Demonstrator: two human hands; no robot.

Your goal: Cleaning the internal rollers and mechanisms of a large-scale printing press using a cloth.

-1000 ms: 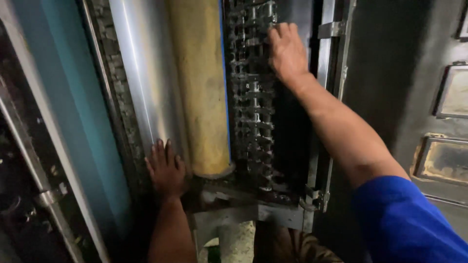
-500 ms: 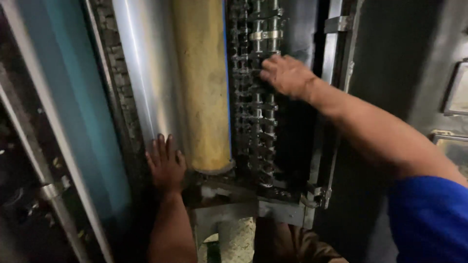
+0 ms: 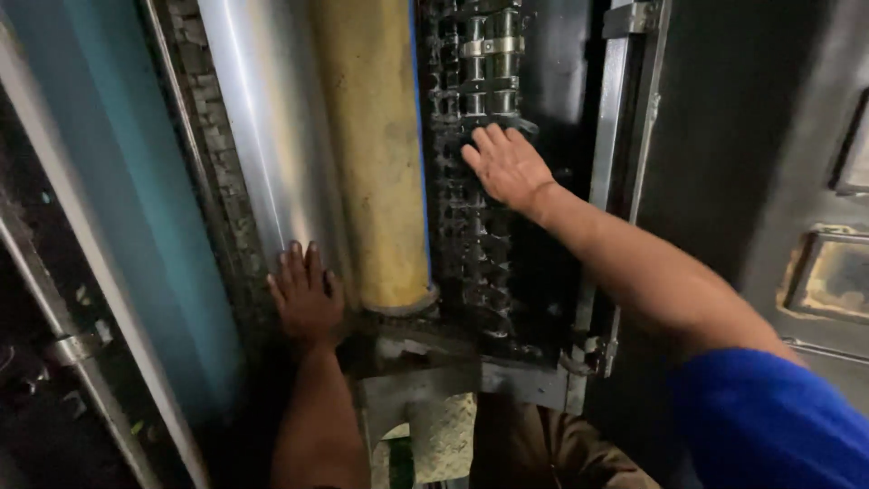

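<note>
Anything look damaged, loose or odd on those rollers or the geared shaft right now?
Nothing looks broken or askew. The yellow roller is blotchy and stained beside the clean silver roller. The geared shaft under the right hand looks dark with grime. The left hand rests flat at the silver roller's base.

A yellow roller [image 3: 376, 163] stands upright in the middle of the machine. A teal panel [image 3: 118, 199] slants down the left side, with a thin metal bar [image 3: 68, 299] beside it. A dark door [image 3: 724, 163] fills the right. A framed plate [image 3: 828, 276] sits at the far right edge. A metal bracket [image 3: 425, 398] lies below.
</note>
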